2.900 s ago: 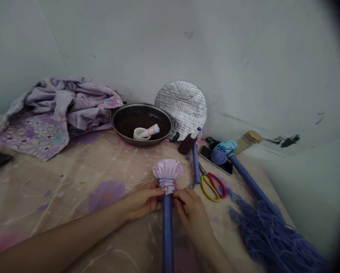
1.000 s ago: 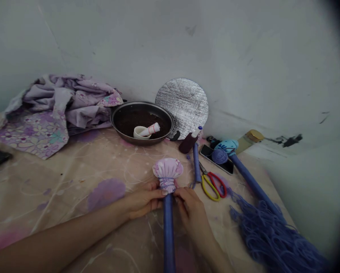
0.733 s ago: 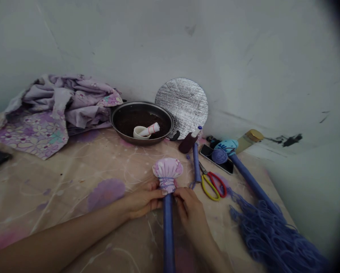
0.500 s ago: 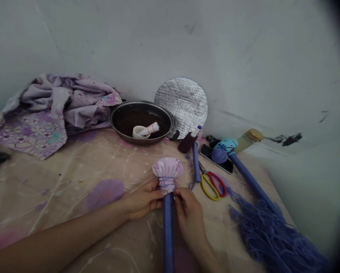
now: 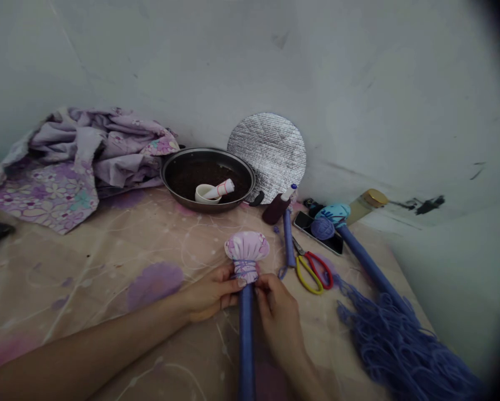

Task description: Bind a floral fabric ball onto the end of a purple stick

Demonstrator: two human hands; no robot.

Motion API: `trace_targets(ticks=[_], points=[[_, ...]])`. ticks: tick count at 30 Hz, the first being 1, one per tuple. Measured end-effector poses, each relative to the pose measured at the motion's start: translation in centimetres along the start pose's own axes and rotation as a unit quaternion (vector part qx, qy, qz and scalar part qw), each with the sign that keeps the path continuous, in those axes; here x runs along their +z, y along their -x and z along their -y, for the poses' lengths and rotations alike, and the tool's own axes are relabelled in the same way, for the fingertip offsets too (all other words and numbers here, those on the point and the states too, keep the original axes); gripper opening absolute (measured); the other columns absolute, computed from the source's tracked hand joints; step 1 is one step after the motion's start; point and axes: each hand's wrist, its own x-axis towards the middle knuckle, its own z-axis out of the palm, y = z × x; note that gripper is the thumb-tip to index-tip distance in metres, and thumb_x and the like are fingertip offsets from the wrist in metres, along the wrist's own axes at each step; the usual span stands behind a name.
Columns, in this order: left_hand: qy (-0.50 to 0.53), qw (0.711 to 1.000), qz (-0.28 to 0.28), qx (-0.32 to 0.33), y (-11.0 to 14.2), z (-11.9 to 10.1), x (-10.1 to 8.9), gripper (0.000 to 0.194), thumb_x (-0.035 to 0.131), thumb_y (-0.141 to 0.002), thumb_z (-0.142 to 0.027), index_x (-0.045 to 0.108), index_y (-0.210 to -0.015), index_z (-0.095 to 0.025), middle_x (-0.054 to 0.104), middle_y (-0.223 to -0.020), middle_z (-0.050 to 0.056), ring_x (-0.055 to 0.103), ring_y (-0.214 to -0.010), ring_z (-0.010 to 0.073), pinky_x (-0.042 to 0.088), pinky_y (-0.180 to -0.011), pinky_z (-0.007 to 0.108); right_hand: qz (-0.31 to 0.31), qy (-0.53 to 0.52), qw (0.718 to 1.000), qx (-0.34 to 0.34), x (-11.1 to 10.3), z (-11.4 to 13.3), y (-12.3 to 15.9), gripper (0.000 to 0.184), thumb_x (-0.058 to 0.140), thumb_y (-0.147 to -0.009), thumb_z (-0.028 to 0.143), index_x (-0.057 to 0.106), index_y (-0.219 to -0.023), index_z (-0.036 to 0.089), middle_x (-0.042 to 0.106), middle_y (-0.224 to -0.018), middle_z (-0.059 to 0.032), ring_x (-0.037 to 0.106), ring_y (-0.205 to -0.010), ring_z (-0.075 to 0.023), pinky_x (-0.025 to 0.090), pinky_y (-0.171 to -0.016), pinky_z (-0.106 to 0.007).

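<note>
A stick [image 5: 246, 340] wrapped in blue runs up from the bottom edge, topped by a round padded head of pink-purple floral cloth [image 5: 247, 246]. Blue yarn [image 5: 245, 262] is wound around the gathered cloth below the head. My left hand [image 5: 216, 292] is closed around the neck from the left, its thumb pressed on the cloth's lower edge. On the other side, my right hand [image 5: 277, 312] has thumb and fingers pinched together against the neck; what lies between those fingertips is too small to make out.
Scissors [image 5: 312, 273] with red and yellow handles lie to the right, near a smaller blue stick [image 5: 288, 239], a phone [image 5: 302, 221] and a dark bottle [image 5: 276, 209]. Loose blue yarn [image 5: 404, 345] heaps at lower right. Behind stand a pan [image 5: 208, 207] and crumpled floral fabric [image 5: 66, 195].
Almost nothing differs. The fingers of my right hand have shifted very slightly at the neck, and the stick's lower end has moved slightly left.
</note>
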Motion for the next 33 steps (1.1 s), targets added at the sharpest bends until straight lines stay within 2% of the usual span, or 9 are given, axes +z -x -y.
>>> trace_targets(ticks=[3,7,13,17,26,33], points=[[0.002,1.000,0.003,0.001,0.0,0.0,-0.1,0.034,0.064,-0.079,-0.016,0.057,-0.113,-0.018,0.062,-0.112,0.007,0.059,-0.102,0.0158,0.044,-0.092,0.029,-0.005,0.011,1.000,-0.006,0.0,-0.1,-0.1,0.016,0.043,-0.082,0.008,0.055,-0.084,0.019,0.060,-0.083,-0.0038,0.056,-0.077,-0.0195,0.043,-0.070,-0.030],[0.006,1.000,-0.006,-0.004,0.0,-0.1,0.0,0.034,0.066,-0.077,-0.015,0.059,-0.111,-0.018,0.062,-0.111,0.007,0.059,-0.102,0.0159,0.045,-0.090,0.029,0.016,0.058,0.997,-0.051,-0.7,-0.4,-0.5,0.017,0.046,-0.079,0.005,0.056,-0.080,0.019,0.058,-0.081,-0.0038,0.054,-0.078,-0.0200,0.041,-0.071,-0.030],[0.008,1.000,-0.019,-0.012,0.0,-0.3,0.1,0.034,0.068,-0.075,-0.014,0.061,-0.108,-0.018,0.063,-0.107,0.005,0.059,-0.099,0.0162,0.046,-0.087,0.029,0.037,0.087,0.992,-0.084,-1.2,-0.4,-0.7,0.018,0.045,-0.082,0.004,0.055,-0.076,0.018,0.056,-0.081,-0.0048,0.049,-0.080,-0.0211,0.037,-0.073,-0.033],[-0.001,1.000,-0.012,-0.016,0.0,-0.3,0.1,0.033,0.066,-0.077,-0.015,0.061,-0.109,-0.019,0.063,-0.108,0.005,0.059,-0.100,0.0159,0.046,-0.088,0.029,0.033,0.071,0.994,-0.074,-0.8,-0.4,-0.6,0.018,0.046,-0.081,0.004,0.052,-0.073,0.018,0.055,-0.077,-0.0034,0.048,-0.078,-0.0206,0.035,-0.070,-0.032],[-0.019,1.000,-0.014,-0.014,0.1,-0.2,0.1,0.032,0.067,-0.077,-0.018,0.060,-0.108,-0.018,0.063,-0.107,0.006,0.059,-0.100,0.0166,0.045,-0.087,0.029,-0.026,0.018,0.999,-0.035,0.2,-0.6,-0.4,0.019,0.046,-0.081,0.004,0.049,-0.071,0.020,0.053,-0.075,-0.0014,0.049,-0.074,-0.0194,0.038,-0.067,-0.030],[-0.018,1.000,-0.022,-0.013,0.2,-0.3,0.2,0.034,0.069,-0.075,-0.018,0.060,-0.108,-0.019,0.063,-0.107,0.005,0.060,-0.096,0.0147,0.046,-0.085,0.027,0.014,0.012,1.000,-0.017,-0.6,-0.9,-1.0,0.015,0.050,-0.078,0.008,0.053,-0.069,0.019,0.056,-0.073,-0.0013,0.052,-0.072,-0.0188,0.039,-0.066,-0.029]])
